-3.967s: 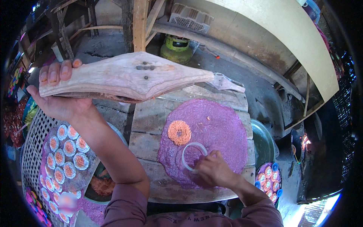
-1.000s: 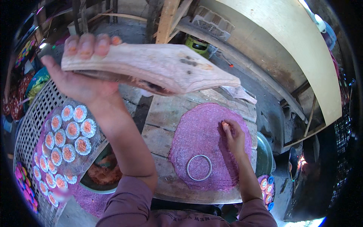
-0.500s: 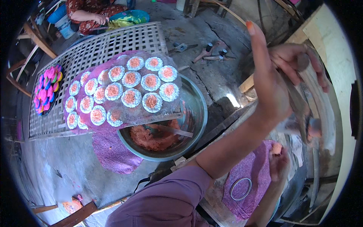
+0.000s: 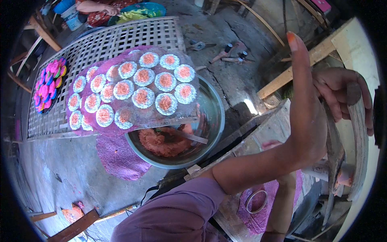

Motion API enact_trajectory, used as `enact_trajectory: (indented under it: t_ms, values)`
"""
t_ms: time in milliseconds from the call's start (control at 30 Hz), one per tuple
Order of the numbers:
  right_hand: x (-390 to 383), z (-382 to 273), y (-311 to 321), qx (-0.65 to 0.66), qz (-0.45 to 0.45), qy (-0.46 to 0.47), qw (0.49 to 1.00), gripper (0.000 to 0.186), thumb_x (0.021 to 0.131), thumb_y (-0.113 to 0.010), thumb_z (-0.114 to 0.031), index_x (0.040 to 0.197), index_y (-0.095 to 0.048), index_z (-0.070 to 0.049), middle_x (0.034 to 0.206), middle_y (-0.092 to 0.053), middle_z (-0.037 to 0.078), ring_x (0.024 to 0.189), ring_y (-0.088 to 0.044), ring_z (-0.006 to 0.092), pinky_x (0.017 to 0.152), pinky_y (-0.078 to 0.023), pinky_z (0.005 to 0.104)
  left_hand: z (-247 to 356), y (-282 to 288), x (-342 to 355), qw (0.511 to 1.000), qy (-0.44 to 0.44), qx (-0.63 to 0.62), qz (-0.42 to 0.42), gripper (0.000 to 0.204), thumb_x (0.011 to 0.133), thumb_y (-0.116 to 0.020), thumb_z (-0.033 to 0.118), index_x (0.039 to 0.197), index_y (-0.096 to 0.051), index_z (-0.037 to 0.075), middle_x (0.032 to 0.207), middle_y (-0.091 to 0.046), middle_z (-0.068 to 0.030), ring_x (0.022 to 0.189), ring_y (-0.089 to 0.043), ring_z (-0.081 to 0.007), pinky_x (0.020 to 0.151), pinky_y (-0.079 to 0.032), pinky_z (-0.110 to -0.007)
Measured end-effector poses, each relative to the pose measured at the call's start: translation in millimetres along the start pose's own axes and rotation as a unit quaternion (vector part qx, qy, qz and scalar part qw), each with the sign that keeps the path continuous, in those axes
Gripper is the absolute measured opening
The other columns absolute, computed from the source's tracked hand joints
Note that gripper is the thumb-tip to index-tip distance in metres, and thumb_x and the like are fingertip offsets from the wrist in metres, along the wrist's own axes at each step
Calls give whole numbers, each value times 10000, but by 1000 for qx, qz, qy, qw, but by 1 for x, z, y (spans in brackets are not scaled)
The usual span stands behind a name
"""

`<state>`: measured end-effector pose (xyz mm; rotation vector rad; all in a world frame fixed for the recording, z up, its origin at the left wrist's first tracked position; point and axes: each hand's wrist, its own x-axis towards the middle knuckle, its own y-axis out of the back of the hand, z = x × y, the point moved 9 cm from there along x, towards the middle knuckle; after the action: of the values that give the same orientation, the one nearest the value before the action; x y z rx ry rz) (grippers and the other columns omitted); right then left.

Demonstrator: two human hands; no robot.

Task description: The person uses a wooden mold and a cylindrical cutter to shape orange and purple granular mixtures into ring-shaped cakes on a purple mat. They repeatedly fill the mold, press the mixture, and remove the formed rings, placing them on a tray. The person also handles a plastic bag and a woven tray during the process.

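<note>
My left hand (image 4: 338, 94) reaches across to the right with its thumb raised and orange stuff on the tip. Its fingers are wrapped over the end of a wooden lever (image 4: 355, 133). Below them, a pale tube (image 4: 316, 169) lies against the wood, with orange dough (image 4: 344, 176) at its end. My left forearm covers most of my right hand (image 4: 271, 144); only some reddish fingers show past it, so its grip is hidden. Under my right forearm lies a purple sheet (image 4: 246, 222) on a wooden bench, bearing a thin metal ring (image 4: 256, 201).
To the left, a woven lattice rack (image 4: 48, 121) carries a sheet with several white-rimmed orange rounds (image 4: 144, 76) and a bright multicoloured pile (image 4: 50, 84). A metal basin (image 4: 219, 121) holds orange dough and a flat stick. Wooden-handled tools (image 4: 238, 58) lie on the floor. Behind, another person's hand (image 4: 109, 10) works over a green basin.
My right hand has moved from beside the purple sheet, where it held an orange lump, up behind my left forearm. The view has shifted slightly; my left hand stays on the lever.
</note>
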<state>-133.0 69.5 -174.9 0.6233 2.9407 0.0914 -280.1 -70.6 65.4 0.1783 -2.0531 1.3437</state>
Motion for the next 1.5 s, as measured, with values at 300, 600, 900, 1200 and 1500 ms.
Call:
enact_trajectory:
  t_ms: [300, 600, 900, 1200, 1500]
  values:
    - [-118, -16, 9, -382, -55, -84, 919, 314, 828, -666, -42, 1135, -606, -25, 1016, -598, 173, 956, -628, 310, 855, -510, 389, 5, 38, 10, 996, -10, 72, -55, 724, 917, -231, 640, 788, -581, 19, 733, -598, -122, 671, -629, -306, 712, -533, -464]
    - [-114, 0, 70, -370, 158, -62, 913, 122, 851, -681, -76, 928, -655, 15, 790, -673, 137, 670, -647, 181, 623, -510, 315, 28, 31, 16, 984, -12, 165, -57, 275, 813, -467, 342, 822, -554, 81, 877, -551, -81, 926, -538, -271, 1029, -367, -539]
    - [-112, 7, 102, -344, 220, -95, 908, 350, 881, -674, -238, 1172, -634, -48, 1060, -662, 200, 951, -655, 307, 810, -512, 407, 28, 37, 19, 988, 31, 127, -84, 133, 812, -515, 225, 816, -539, 95, 850, -537, -74, 924, -540, -249, 1024, -378, -505]
    - [-107, 40, 145, -653, 152, -64, 739, 635, 954, -471, -491, 1500, -298, -217, 1549, -230, 182, 1424, -177, 450, 1150, -110, 578, 15, 37, 21, 977, 98, 88, -170, 325, 839, -578, 397, 1001, -581, 115, 987, -578, -42, 1017, -540, -274, 1049, -325, -511]
    - [-89, -8, 172, -520, 214, 9, 827, 489, 952, -526, -411, 1395, -488, -207, 1509, -323, 186, 1394, -295, 380, 1148, -198, 489, 14, 33, 18, 983, 68, 119, -124, 270, 818, -616, 360, 921, -536, 124, 908, -547, -16, 922, -544, -233, 991, -369, -477]
